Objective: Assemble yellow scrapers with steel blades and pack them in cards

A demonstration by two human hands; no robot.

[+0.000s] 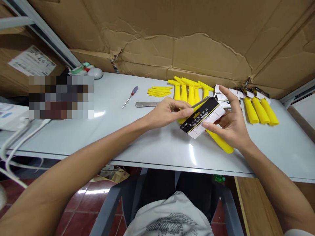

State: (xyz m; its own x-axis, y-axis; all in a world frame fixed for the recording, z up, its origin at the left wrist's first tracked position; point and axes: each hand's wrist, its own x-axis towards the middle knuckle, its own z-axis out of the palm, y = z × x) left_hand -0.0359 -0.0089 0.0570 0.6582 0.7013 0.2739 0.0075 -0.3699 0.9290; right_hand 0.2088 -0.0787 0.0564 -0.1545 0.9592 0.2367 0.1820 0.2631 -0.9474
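From where I stand, the yellow scraper [220, 141] is up in the person's two hands, over the front part of the pale table [147, 144]. Its long axis runs slantwise: the rounded handle end points down and to the right, towards the table's near edge, while the head lies up and to the left, partly behind a card [203, 118]. The handle is smooth, plain bright yellow; a grey strip shows along the head. The card is black and white, with a thin yellow line, pale lettering and "TGJ-001" printed on it.

The left hand [169, 113] has its thumb and fingers closed on the head end, at the card's upper edge. The right hand [231, 126] presses its thumb on the card's face, index finger raised and other fingers curled behind. More yellow handles [190, 93] lie beyond, and a screwdriver [130, 97] rests off to the left.
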